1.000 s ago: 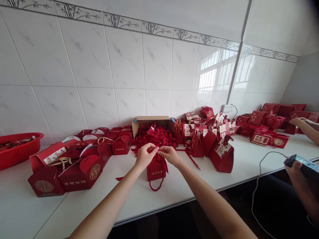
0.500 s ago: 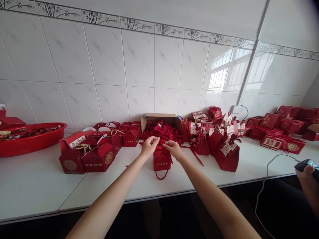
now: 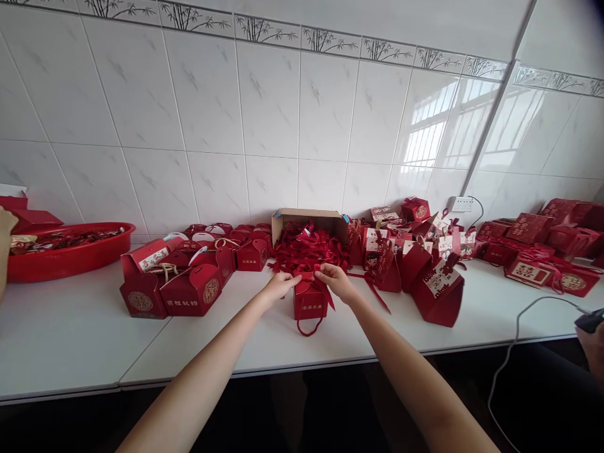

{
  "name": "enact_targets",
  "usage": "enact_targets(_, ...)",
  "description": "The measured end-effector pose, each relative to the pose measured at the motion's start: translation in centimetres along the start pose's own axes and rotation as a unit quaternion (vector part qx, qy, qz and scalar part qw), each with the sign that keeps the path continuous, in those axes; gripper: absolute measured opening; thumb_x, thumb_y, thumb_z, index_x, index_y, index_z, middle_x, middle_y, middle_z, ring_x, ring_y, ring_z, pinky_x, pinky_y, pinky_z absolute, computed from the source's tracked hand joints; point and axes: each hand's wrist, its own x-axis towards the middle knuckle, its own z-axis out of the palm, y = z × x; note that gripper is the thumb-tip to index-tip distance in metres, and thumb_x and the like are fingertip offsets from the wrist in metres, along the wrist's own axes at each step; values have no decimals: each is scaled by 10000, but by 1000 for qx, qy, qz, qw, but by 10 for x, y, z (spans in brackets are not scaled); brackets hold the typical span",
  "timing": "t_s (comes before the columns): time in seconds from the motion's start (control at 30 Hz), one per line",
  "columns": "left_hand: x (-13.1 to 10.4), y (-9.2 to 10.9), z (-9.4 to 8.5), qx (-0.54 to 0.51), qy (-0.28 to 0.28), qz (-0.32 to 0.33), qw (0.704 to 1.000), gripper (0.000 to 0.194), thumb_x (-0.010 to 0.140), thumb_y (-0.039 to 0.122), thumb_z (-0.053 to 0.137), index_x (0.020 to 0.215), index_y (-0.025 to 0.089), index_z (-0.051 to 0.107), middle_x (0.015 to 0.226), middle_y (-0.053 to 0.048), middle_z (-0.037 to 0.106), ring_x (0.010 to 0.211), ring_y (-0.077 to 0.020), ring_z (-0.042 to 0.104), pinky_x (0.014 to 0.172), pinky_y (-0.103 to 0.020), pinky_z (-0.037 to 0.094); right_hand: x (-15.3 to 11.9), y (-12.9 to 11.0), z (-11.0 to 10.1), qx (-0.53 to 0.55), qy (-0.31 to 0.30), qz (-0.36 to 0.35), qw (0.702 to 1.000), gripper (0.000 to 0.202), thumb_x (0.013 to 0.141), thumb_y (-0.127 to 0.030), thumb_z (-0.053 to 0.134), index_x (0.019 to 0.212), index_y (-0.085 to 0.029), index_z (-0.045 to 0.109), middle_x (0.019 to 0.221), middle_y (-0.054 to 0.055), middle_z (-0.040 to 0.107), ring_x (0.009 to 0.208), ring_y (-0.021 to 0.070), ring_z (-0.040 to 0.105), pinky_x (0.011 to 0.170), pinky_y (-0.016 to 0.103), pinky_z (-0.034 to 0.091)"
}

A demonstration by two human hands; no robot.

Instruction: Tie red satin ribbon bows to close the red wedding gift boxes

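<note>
A small red box (image 3: 310,307) with gold characters stands near the front of the white table, a twisted red cord handle (image 3: 309,329) hanging down its front. Red ribbon (image 3: 309,277) lies over its top. From the left, my left hand (image 3: 282,285) pinches the ribbon. On the other side my right hand (image 3: 334,280) pinches it too, near a loop, and a ribbon end hangs below. Just behind, an open carton (image 3: 309,214) lies full of tangled red ribbons (image 3: 309,245).
Red gift boxes (image 3: 191,290) stand in a group at left, others (image 3: 436,289) at right. A red basin (image 3: 70,264) of wrapped pieces sits far left. At far right a person's hand (image 3: 592,343) holds a dark device with a grey cable (image 3: 507,352).
My left hand has moved a little down, and the ribbon now stretches between both hands. The whole view has shifted slightly. A tan shape has appeared at the left edge.
</note>
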Motion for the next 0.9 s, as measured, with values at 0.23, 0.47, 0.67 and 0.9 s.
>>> enact_targets(0.23,2,-4,-6,35,11,74,997,314,903,358,562,1118,131,588,1102,-73,619,952,-212,621,817,-401,535,-2,6,-3,-73,-8,31,997,276,881,-395,606,824,-127,578,772,7,630,703,125,614,683,293,519)
enact_targets(0.47,-2,-2,-35,94,-23,154,983,220,893,321,585,976,120,622,964,-50,649,854,-166,630,777,-363,536,8,3,1,-222,31,65,972,222,925,-325,563,1014,-127,612,971,48,634,804,143,620,710,309,542)
enact_targets(0.67,-9,34,-53,128,-17,227,965,143,774,318,670,781,175,670,847,-34,675,830,-183,620,795,-338,501,17,-4,6,-291,27,70,954,202,922,-323,563,961,-137,630,960,41,642,791,138,616,708,296,536)
enact_targets(0.9,1,68,-30,127,-11,264,956,186,788,311,538,818,233,704,760,-13,692,675,-186,619,640,-289,478,13,-16,8,-298,6,22,954,150,805,-250,656,689,-155,642,631,-29,592,597,104,527,611,241,433)
